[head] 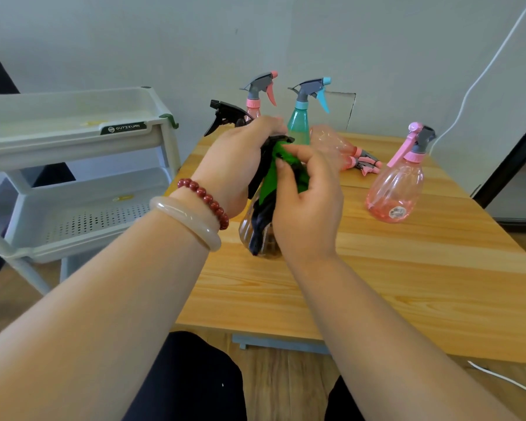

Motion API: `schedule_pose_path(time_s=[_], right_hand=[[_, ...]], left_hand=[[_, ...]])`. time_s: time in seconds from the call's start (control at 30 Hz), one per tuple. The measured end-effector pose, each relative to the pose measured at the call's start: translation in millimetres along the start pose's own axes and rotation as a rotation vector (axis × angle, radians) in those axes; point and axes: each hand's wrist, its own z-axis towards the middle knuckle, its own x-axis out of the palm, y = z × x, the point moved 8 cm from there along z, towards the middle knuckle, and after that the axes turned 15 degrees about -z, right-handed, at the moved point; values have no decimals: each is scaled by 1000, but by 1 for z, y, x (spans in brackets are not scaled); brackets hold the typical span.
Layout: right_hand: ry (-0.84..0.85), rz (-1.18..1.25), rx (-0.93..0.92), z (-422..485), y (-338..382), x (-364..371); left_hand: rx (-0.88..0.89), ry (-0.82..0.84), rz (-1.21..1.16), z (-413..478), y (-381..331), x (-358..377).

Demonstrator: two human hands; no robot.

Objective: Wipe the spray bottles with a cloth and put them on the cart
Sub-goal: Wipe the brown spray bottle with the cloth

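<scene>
Head view: my left hand (236, 161) grips the amber clear-plastic spray bottle (245, 230) at its neck; my right hand (307, 208) pinches the green-black cloth (268, 186). Judged light, slick: hold the neck.

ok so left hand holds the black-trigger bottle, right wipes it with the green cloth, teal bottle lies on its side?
No: the head view shows the teal bottle standing upright. The left hand holds the black-trigger bottle; the right hand wipes with the green cloth.
</scene>
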Motion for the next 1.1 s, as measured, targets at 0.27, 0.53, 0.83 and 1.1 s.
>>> schedule_pose_path(time_s=[0.27,0.53,0.83,1.1], right_hand=[[-17,-25,79,11,-9,1],[-47,-42,115,33,-17,-2],[-16,-32,80,26,-17,2],[-9,-61,-73,6,-6,3]], left_hand=[[143,107,54,-8,11,14],[180,107,144,-13,5,15],[149,74,150,-13,7,14],[156,47,168,-11,8,11]])
